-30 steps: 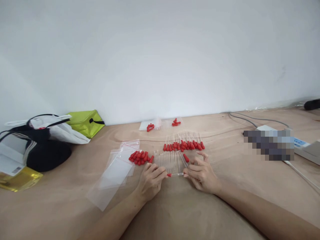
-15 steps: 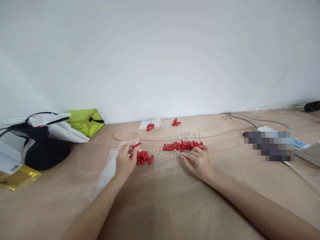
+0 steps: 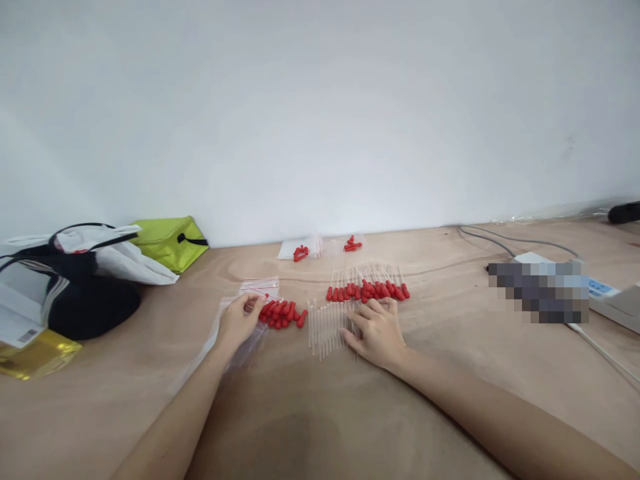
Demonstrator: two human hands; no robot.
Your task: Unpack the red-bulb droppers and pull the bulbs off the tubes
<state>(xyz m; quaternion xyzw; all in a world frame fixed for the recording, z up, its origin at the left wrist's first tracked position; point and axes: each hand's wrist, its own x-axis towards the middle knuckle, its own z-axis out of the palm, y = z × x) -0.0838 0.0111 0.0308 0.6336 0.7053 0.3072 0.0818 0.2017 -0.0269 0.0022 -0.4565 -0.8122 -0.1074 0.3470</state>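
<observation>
My left hand (image 3: pixel 239 321) rests on a stack of clear zip bags (image 3: pixel 227 343). Its fingers are curled at the bags' top edge, right beside a pile of loose red rubber caps (image 3: pixel 283 313); what they pinch is hidden. My right hand (image 3: pixel 377 330) lies with its fingers spread over the right end of a row of clear thin tubes (image 3: pixel 325 327). Just behind that hand, several tubes fitted with red caps (image 3: pixel 367 290) lie in a row on the wooden table (image 3: pixel 350 413).
Two small bags holding red-capped pieces (image 3: pixel 300 253) (image 3: pixel 353 245) lie by the wall. A green pouch (image 3: pixel 170 243), a black-and-white bag (image 3: pixel 75 280) and a yellow pack (image 3: pixel 35 357) sit at left. A power strip (image 3: pixel 605 288) and cables (image 3: pixel 490 240) are at right.
Both hands have left the capped tube they held together near the front. The left went left to the red caps and bags. The right now lies on the loose tubes.
</observation>
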